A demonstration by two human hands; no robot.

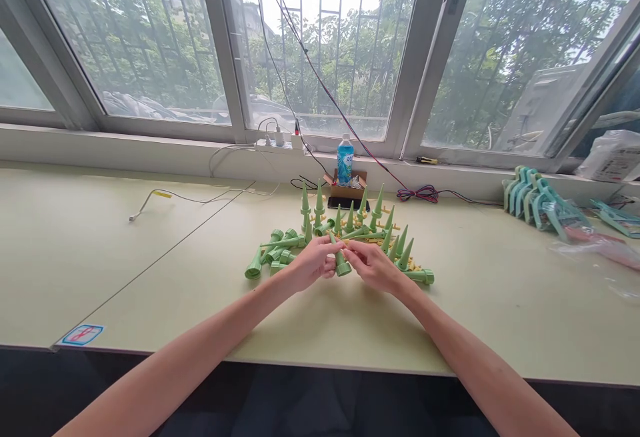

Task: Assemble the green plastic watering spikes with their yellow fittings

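Observation:
My left hand (316, 260) is closed round a green plastic watering spike (342, 265), its wide threaded end tilted down toward me. My right hand (373, 263) pinches close against the spike's side; what lies between its fingertips is too small to make out. Behind both hands several green spikes stand upright, such as the spike (320, 205) at the back. More lie on their sides to the left, among them a spike (253, 267) with its open end facing me. Small yellow valve pieces (386, 210) are scattered among the spikes on the right.
A pale table (200, 310) runs beneath the window. At the back stand a blue-labelled bottle (345, 160), a small cardboard box (357, 183) and a dark phone (345, 203). A coiled cable (419, 193) and a row of teal plastic pieces (533, 200) lie right.

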